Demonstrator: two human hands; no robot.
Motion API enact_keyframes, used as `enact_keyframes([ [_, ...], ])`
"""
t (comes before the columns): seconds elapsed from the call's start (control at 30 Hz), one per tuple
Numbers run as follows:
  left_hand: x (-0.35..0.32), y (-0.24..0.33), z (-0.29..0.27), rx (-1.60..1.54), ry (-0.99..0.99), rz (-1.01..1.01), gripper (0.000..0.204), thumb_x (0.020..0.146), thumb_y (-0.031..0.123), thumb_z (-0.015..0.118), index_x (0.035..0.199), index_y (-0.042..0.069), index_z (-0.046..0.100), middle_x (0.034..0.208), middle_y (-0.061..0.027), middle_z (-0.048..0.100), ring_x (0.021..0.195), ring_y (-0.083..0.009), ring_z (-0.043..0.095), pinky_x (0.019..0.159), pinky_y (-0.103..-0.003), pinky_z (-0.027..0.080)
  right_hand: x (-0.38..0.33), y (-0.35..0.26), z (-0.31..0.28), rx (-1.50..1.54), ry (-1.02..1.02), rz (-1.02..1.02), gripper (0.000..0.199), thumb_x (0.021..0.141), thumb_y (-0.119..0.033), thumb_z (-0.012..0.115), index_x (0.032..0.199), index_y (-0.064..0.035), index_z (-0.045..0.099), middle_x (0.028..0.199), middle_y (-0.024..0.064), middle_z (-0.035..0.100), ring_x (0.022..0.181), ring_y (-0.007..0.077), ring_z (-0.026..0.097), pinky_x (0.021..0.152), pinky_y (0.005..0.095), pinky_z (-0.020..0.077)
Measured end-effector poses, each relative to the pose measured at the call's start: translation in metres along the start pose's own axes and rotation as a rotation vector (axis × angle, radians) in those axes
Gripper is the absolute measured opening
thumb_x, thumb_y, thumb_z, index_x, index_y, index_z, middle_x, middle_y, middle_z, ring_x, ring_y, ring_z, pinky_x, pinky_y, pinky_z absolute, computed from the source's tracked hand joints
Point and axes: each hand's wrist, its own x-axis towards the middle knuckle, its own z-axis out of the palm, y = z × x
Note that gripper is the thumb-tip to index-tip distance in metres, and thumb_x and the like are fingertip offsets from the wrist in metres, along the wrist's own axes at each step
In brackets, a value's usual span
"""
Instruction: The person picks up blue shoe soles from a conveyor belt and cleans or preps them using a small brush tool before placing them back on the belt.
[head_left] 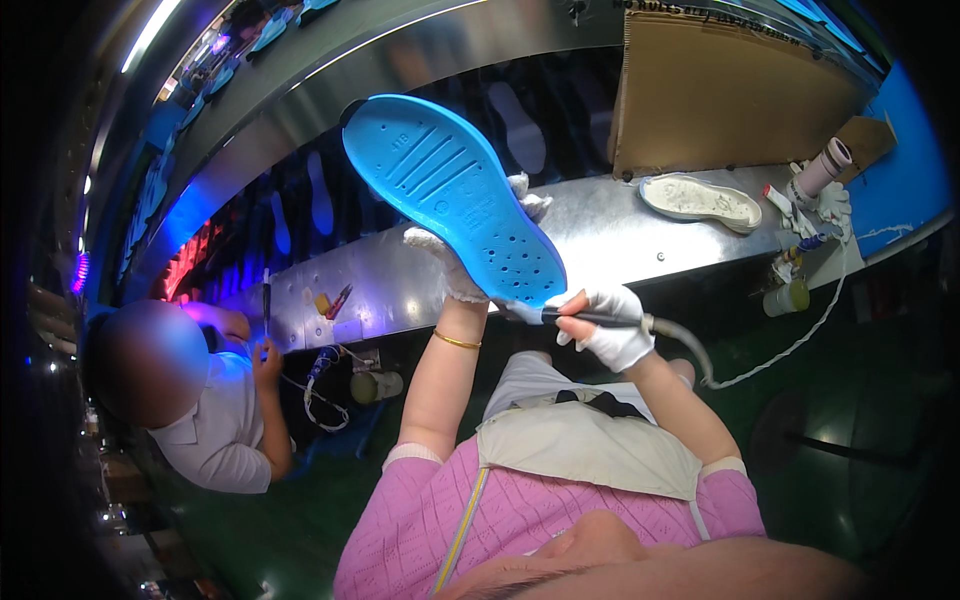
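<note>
We raise blue sole (455, 195) in left hand (462, 262), right hand (610, 325) gripping corded tool (600, 320) at heel edge; cardboard sheet (725, 85) and white sole (700, 200) on metal bench (600, 240) far right.

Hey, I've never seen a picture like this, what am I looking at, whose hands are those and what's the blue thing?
This is one view from a camera worn on a person's head, looking down; the wide lens bends straight edges. The gloved left hand holds up a blue shoe sole. The gloved right hand grips a pen-like tool with a hose, its tip at the sole's edge. Ahead runs a metal workbench with a whitish sole lying on it. At the left sits another person.
</note>
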Motion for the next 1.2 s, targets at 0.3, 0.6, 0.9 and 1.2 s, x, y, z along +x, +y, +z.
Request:
enact_keyframes([
  [0.3,-0.002,0.010,-0.007,0.243,-0.001,-0.251,0.105,0.054,0.072,0.062,0.129,0.002,0.037,0.123,-0.0152,0.049,0.110,-0.0294,0.052,0.089,-0.042,0.048,0.017,-0.005,-0.024,-0.424,-0.077,-0.318,0.015,0.068,0.006,0.066,0.076,-0.0031,0.058,0.089,0.0100,0.062,0.078,0.0162,0.060,0.069,0.0263,0.0492],
  [0.6,0.019,0.017,0.014,0.468,-0.007,-0.456,0.091,0.058,0.065,0.066,0.118,-0.001,0.048,0.104,-0.0127,0.060,0.091,-0.0248,0.062,0.076,-0.036,0.054,0.023,-0.020,-0.040,-0.068,-0.122,0.146,0.010,0.069,0.001,0.067,0.074,-0.0023,0.060,0.084,0.0096,0.063,0.075,0.0165,0.061,0.071,0.0286,0.0490],
  [0.9,0.034,0.014,-0.003,0.747,0.282,-0.745,0.075,0.074,0.063,0.057,0.118,0.003,0.050,0.093,-0.0147,0.062,0.073,-0.0237,0.064,0.069,-0.034,0.055,0.026,-0.017,-0.024,-0.520,-0.182,0.004,0.013,0.066,0.004,0.067,0.074,-0.0040,0.061,0.078,0.0080,0.062,0.074,0.0159,0.060,0.069,0.0276,0.0483],
  [1.2,0.037,0.016,0.005,0.869,0.382,-0.841,0.076,0.077,0.060,0.058,0.125,0.002,0.047,0.110,-0.0158,0.056,0.095,-0.0222,0.056,0.082,-0.034,0.047,0.028,-0.016,-0.025,-0.640,-0.167,-0.044,0.011,0.068,0.001,0.066,0.074,-0.0056,0.060,0.076,0.0060,0.061,0.072,0.0146,0.058,0.068,0.0264,0.0467],
])
